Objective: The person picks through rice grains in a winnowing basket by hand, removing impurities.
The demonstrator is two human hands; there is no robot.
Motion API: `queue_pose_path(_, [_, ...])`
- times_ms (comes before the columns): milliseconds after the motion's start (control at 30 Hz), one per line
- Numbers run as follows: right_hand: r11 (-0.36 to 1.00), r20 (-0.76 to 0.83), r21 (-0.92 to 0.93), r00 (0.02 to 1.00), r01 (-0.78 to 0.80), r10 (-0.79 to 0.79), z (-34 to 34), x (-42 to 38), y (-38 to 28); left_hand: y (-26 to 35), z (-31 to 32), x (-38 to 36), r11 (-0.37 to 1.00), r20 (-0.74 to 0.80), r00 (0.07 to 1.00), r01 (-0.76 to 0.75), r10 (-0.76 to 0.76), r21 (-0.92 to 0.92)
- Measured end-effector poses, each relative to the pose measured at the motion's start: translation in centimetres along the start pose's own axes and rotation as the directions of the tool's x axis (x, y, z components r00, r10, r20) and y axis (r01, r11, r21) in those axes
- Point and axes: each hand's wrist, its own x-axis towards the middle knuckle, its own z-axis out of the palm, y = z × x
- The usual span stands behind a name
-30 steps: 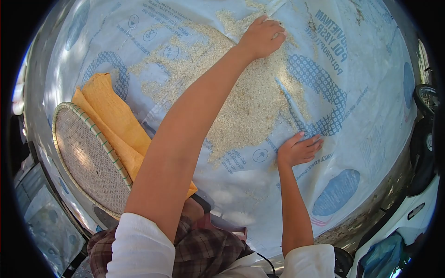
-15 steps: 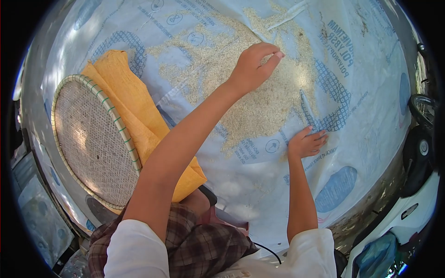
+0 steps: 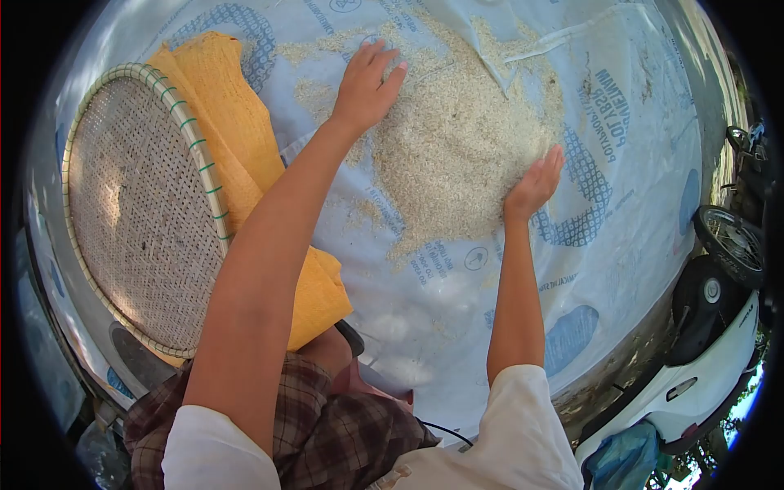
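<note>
Pale grain (image 3: 457, 139) lies in a loose spread on a white printed plastic sheet (image 3: 392, 327). At its upper left, my left hand (image 3: 366, 88) reaches over the edge with fingers extended and the thumb apart. My right hand (image 3: 535, 184) rests along the right edge of the grain, fingers straight and turned on its side against the sheet. Neither hand grips anything. Beside my left forearm are a round woven bamboo tray (image 3: 139, 204) and a folded orange-yellow woven sack (image 3: 237, 122), which the tray partly covers.
A fold (image 3: 555, 41) crosses the sheet at the upper right, by scattered grains. Beyond the sheet on the right stands a white and black motorbike (image 3: 694, 376) with a blue plastic bag (image 3: 625, 457) near it. Plaid cloth (image 3: 327, 425) covers my lap.
My left hand has moved left to the grain's upper left edge, its fingers opening out. The right hand has risen from the bare sheet to the grain's right edge. The view has shifted slightly.
</note>
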Motion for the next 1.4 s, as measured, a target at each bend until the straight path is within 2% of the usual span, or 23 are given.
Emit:
queue_pose_path(33, [0.993, 0.080, -0.039, 0.991, 0.112, -0.108, 0.2, 0.4, -0.1, 0.9, 0.7, -0.2, 0.999, 0.044, 0.998, -0.048, 0.048, -0.018])
queue_pose_path(267, [0.996, 0.139, 0.003, 0.986, 0.093, -0.093, 0.2, 0.5, -1.2, 5.9, 4.0, -3.3, 0.964, 0.137, 0.988, -0.033, 0.071, -0.264])
queue_pose_path(333, [0.978, 0.121, 0.193, 0.991, -0.074, 0.051, 0.8, -0.2, -1.8, 5.7, 4.6, -3.9, 0.962, 0.098, 0.991, -0.062, 0.091, -0.267])
queue_pose_path(367, [0.980, 0.133, 0.188, 0.990, -0.059, 0.035, 1.2, -0.7, -2.0, 5.5, 4.9, -4.1, 0.960, 0.069, 0.991, -0.094, 0.116, -0.262])
queue_pose_path(433, [0.788, 0.162, 0.534, 0.952, -0.306, 0.260, 2.2, -2.1, -2.9, 5.7, 4.8, -4.0, 0.959, 0.068, 0.994, -0.066, 0.088, -0.275])
queue_pose_path(467, [0.789, 0.173, 0.530, 0.951, -0.310, 0.258, 2.6, -2.8, -3.5, 5.7, 4.6, -4.2, 0.958, 0.092, 0.993, -0.050, 0.079, -0.281])
queue_pose_path(533, [0.538, 0.179, 0.732, 0.880, -0.417, 0.439, 3.0, -3.2, -5.3, 5.3, 4.5, -4.1, 0.962, 0.096, 0.990, -0.073, 0.102, -0.263])
queue_pose_path(567, [0.540, 0.183, 0.730, 0.881, -0.419, 0.437, 3.1, -3.3, -5.4, 5.3, 4.6, -4.0, 0.963, 0.101, 0.987, -0.099, 0.128, -0.249])
queue_pose_path(600, [0.657, 0.123, 0.655, 0.910, -0.374, 0.396, 3.3, -3.3, -5.4, 5.0, 4.3, -3.3, 0.964, 0.095, 0.988, -0.099, 0.126, -0.247])
queue_pose_path(633, [0.758, 0.066, 0.564, 0.933, -0.327, 0.354, 3.2, -3.4, -5.5, 4.4, 3.9, -2.5, 0.970, 0.209, 0.963, -0.123, 0.168, -0.210])
queue_pose_path(667, [0.755, 0.062, 0.563, 0.928, -0.336, 0.367, 2.9, -3.6, -5.6, 4.1, 3.7, -1.9, 0.972, 0.332, 0.921, -0.152, 0.206, -0.180])
queue_pose_path(700, [0.820, 0.051, 0.480, 0.943, -0.312, 0.329, 2.6, -3.5, -5.8, 4.4, 3.2, -0.8, 0.971, 0.343, 0.915, -0.157, 0.212, -0.181])
queue_pose_path(767, [0.871, 0.034, 0.405, 0.956, -0.279, 0.291, 2.7, -2.9, -6.2, 6.6, 0.7, 2.6, 0.912, 0.636, 0.691, -0.408, 0.344, -0.049])
queue_pose_path(800, [0.882, 0.028, 0.384, 0.958, -0.273, 0.284, 2.6, -3.1, -6.2, 8.4, -0.7, 3.4, 0.909, 0.646, 0.681, -0.413, 0.346, -0.052])
queue_pose_path(867, [0.888, 0.008, 0.371, 0.957, -0.272, 0.289, 2.6, -3.2, -6.3, 12.3, -3.4, 5.1, 0.888, 0.784, 0.552, -0.460, 0.285, 0.002])
queue_pose_path(1000, [0.913, -0.004, 0.334, 0.968, -0.234, 0.249, 2.4, -3.3, -5.9, 15.5, -6.8, 3.7, 0.911, 0.723, 0.594, -0.394, 0.352, -0.120])
queue_pose_path(1100, [0.916, -0.016, 0.333, 0.970, -0.224, 0.243, 3.1, -2.9, -6.1, 13.7, -6.6, 1.6, 0.920, 0.657, 0.652, -0.339, 0.379, -0.194])
queue_pose_path(1167, [0.919, -0.030, 0.320, 0.967, -0.230, 0.252, 2.8, -3.1, -5.9, 11.8, -6.7, -0.4, 0.934, 0.782, 0.551, -0.339, 0.291, -0.109])
queue_pose_path(1233, [0.914, -0.030, 0.353, 0.974, -0.201, 0.225, 2.6, -3.0, -6.3, 11.8, -9.5, -3.0, 0.891, 0.859, 0.413, -0.442, 0.303, -0.102])
queue_pose_path(1267, [0.910, -0.051, 0.361, 0.970, -0.205, 0.239, 2.6, -3.0, -6.4, 12.0, -10.9, -4.2, 0.881, 0.864, 0.397, -0.462, 0.310, -0.104])
queue_pose_path(1333, [0.920, -0.044, 0.333, 0.971, -0.207, 0.234, 2.7, -2.9, -6.4, 12.2, -13.1, -6.3, 0.957, 0.802, 0.540, -0.258, 0.256, -0.132])
queue_pose_path(1367, [0.919, -0.048, 0.340, 0.973, -0.198, 0.227, 2.9, -2.8, -6.4, 11.8, -13.0, -6.3, 0.956, 0.797, 0.546, -0.266, 0.258, -0.127])
queue_pose_path(1400, [0.919, -0.044, 0.320, 0.966, -0.229, 0.256, 3.0, -2.9, -6.4, 11.0, -12.4, -6.2, 0.970, 0.690, 0.683, -0.196, 0.239, -0.142])
